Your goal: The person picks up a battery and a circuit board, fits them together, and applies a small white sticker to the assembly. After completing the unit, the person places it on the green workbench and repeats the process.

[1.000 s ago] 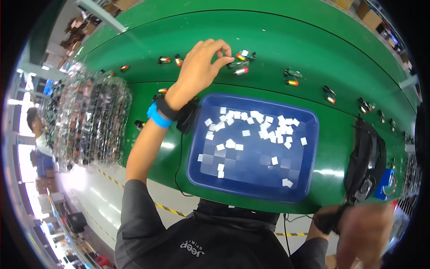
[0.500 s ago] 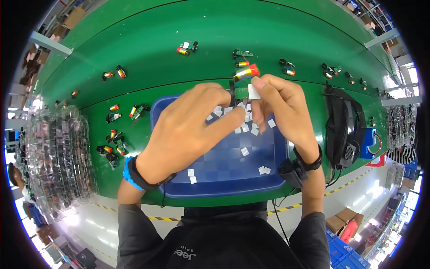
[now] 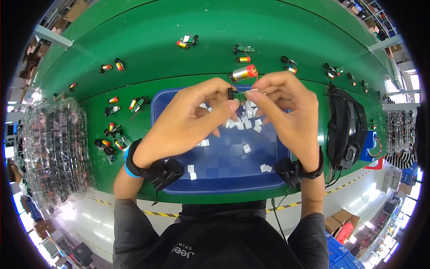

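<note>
A broad green workbench (image 3: 139,27) curves before a worker (image 3: 215,242) in dark short sleeves, placed at six o'clock of a blue tray (image 3: 219,163) that marks the centre of the dial. Stacked clear plastic packs (image 3: 53,152) rise at nine o'clock, dark parts showing through them, while a black bag (image 3: 342,130) lies at three. The left hand (image 3: 188,119) at ten o'clock and the right hand (image 3: 293,107) at two face each other, each pinching one end of a single wired assembly (image 3: 238,95) between thumb and fingers, the remaining fingers loosely curled and some fingertips hidden. Black camera-like units (image 3: 165,174) are strapped to both wrists, a blue band (image 3: 127,169) beside the left one. More small assemblies (image 3: 243,59) dot the bench in an arc from nine o'clock through noon to two. The held piece is raised just past twelve: its silver-and-yellow cylinder (image 3: 243,73) lies nearly level, red end toward three o'clock, above a small green circuit board (image 3: 242,97) gripped by the fingertips, with a red wire between. White squares (image 3: 247,148) scatter over the tray floor, bunched thickest toward one o'clock, with pairs near half past seven and four.
</note>
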`<state>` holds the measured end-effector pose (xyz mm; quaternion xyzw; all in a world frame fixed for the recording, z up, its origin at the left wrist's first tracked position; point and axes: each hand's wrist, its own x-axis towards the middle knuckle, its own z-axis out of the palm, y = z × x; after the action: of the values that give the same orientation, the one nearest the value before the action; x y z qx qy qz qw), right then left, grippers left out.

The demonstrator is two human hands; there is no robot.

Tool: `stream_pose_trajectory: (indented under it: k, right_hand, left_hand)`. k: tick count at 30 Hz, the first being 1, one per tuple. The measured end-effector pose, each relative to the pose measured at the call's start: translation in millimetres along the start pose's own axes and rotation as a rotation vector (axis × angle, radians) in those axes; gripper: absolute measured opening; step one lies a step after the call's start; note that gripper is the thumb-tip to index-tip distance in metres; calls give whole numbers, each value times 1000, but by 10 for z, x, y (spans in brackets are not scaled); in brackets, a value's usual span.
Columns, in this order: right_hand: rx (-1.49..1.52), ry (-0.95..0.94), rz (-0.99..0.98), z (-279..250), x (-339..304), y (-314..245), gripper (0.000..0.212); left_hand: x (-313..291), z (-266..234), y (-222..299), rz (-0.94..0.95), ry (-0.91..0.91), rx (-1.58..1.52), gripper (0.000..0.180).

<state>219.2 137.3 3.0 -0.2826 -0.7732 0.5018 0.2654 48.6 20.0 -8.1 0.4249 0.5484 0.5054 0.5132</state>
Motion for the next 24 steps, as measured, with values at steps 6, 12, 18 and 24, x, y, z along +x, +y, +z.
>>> stream_pose_trajectory:
  k: [6,12,18,24]
  right_hand:
    - [-38,-67,-23,-6,-11,75,15]
    - [-159,-180,-192,-103,33,94,16]
    - [26,-377,56,-208,82,161,15]
    - [-389,-216,-32,-209,146,159,18]
  left_hand:
    - [28,19,-54,20,46,35,20]
    - [3,2,18,0,47,86,19]
    - [12,-22,6,37,160,203,15]
    - [-118,89,60,84,89,477,10]
